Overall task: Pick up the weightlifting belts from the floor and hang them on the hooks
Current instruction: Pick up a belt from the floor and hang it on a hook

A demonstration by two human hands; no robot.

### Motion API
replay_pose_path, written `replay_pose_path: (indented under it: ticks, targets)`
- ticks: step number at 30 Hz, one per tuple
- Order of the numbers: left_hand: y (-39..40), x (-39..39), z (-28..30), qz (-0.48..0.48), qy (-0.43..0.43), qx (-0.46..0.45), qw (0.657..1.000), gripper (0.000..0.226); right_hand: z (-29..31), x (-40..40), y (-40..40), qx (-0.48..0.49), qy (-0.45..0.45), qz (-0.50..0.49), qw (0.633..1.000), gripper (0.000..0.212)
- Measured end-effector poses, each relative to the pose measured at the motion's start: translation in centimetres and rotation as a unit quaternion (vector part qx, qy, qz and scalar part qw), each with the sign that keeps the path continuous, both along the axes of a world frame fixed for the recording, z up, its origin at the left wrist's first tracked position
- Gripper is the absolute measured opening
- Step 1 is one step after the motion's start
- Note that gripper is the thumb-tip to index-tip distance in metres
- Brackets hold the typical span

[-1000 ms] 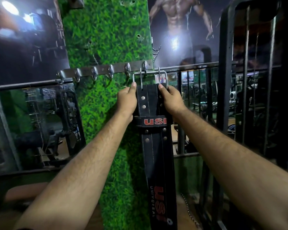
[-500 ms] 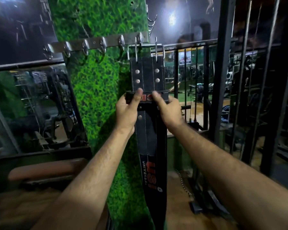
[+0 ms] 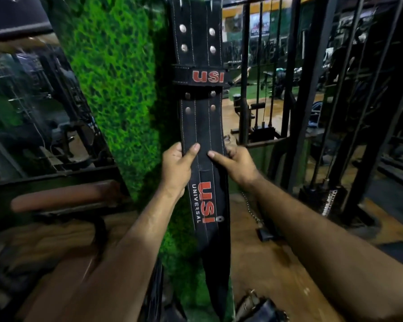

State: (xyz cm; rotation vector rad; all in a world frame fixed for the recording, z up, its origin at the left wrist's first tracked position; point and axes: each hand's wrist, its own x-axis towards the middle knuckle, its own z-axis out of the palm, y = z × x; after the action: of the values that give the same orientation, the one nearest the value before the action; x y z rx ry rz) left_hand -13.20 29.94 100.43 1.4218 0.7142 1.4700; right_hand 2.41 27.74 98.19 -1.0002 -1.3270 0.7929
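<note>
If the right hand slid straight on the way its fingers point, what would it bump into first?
The right hand points left across the black belt, so it would most likely meet the left hand gripping the opposite edge, though depth is hard to judge.

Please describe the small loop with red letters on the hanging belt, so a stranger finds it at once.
Find the green artificial-grass wall panel; the long black leather belt hangs at its right edge. Above both hands, a narrow black loop crosses it horizontally, the only band reading "USI" sideways.

1. A black weightlifting belt (image 3: 201,126) hangs straight down against the green turf panel (image 3: 116,84); its top runs out of view.
2. The left hand (image 3: 176,165) pinches the belt's left edge, thumb on its face.
3. The right hand (image 3: 236,163) holds the right edge at the same height.
</note>
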Motion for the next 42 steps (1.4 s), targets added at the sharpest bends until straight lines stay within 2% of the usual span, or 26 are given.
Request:
replay_pose_path:
  ticks: [3, 9, 12, 16, 19, 21, 24, 29, 33, 36, 39, 42]
  targets:
    - [-0.2, -0.1, -3.6, 0.002, 0.005, -0.031, 0.999, 0.012, -2.2, 0.3, 0.4, -0.003, 0.006, -0.03, 1.0, 0.025]
    - [-0.2, 0.1, -6.8, 0.024, 0.014, -0.063, 0.998, 0.004, -4.3, 1.1, 0.7, -0.029, -0.014, -0.006, 0.999, 0.022]
    - [-1.0, -0.2, -9.8, 0.016, 0.053, -0.099, 0.994, 0.01, -8.3, 1.3, 0.2, -0.075, -0.07, 0.009, 0.995, 0.025]
    - [-1.6, -0.5, -13.0, 0.012, 0.072, -0.11, 0.991, 0.007, -12.8, 1.2, -0.1, -0.096, -0.037, -0.014, 0.995, 0.025]
    - [-0.9, -0.6, -13.3, 0.022, 0.084, -0.11, 0.99, 0.011, -14.7, 1.0, 0.6, -0.119, -0.064, 0.007, 0.991, 0.018]
    - [-0.8, -0.9, -15.1, 0.008, 0.119, -0.122, 0.985, 0.014, -16.8, 0.9, 0.3, -0.137, -0.084, 0.006, 0.987, 0.035]
    - [-1.7, -1.6, -18.8, 0.012, 0.153, -0.152, 0.976, 0.013, -20.1, 0.8, -0.4, -0.147, -0.083, 0.005, 0.986, 0.036]
    - [-1.4, -1.5, -22.9, 0.037, 0.191, -0.167, 0.967, 0.008, -23.3, 0.3, -0.7, -0.186, -0.077, -0.004, 0.979, 0.064]
    - [-0.9, -1.4, -25.0, 0.042, 0.217, -0.178, 0.959, 0.001, -24.8, 0.4, -0.3, -0.22, -0.087, -0.024, 0.971, 0.064]
    - [-0.4, -1.4, -26.3, 0.044, 0.242, -0.185, 0.951, 0.009, -26.9, 0.6, -0.3, -0.251, -0.121, -0.025, 0.96, 0.076]
    - [-0.2, -1.9, -29.1, 0.047, 0.283, -0.199, 0.937, 0.028, -29.3, 0.3, -0.5, -0.278, -0.156, -0.029, 0.947, 0.076]
    - [-0.5, -2.4, -30.9, 0.035, 0.299, -0.205, 0.931, 0.034, -31.4, -0.2, -0.8, -0.315, -0.185, -0.033, 0.93, 0.08]
